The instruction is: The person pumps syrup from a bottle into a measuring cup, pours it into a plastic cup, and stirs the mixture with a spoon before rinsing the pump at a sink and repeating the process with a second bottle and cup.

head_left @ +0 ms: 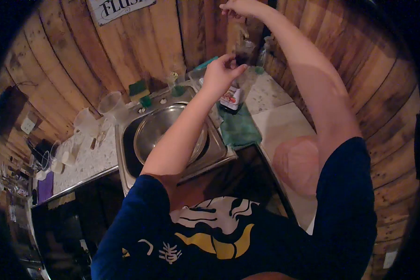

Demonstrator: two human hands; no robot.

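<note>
My left hand (223, 74) reaches over the back right corner of the sink, thumb and fingers apart, and nothing shows in its grasp. Just below it is a container with a red and white label (232, 98), beside a green cloth (240, 129). My right hand (236, 10) is raised high at the top edge, in front of the wooden wall, with its fingers curled together; whatever it may hold is too small to tell. The steel sink (122, 161) holds a large metal bowl (147, 130), partly hidden by my left forearm.
Clear plastic containers (112, 107) stand left of the sink, near a green sponge (137, 87). A purple cloth (45, 187) lies at the far left counter end. Clear bottles (264, 52) stand in the back right corner. A sign (121, 9) hangs above.
</note>
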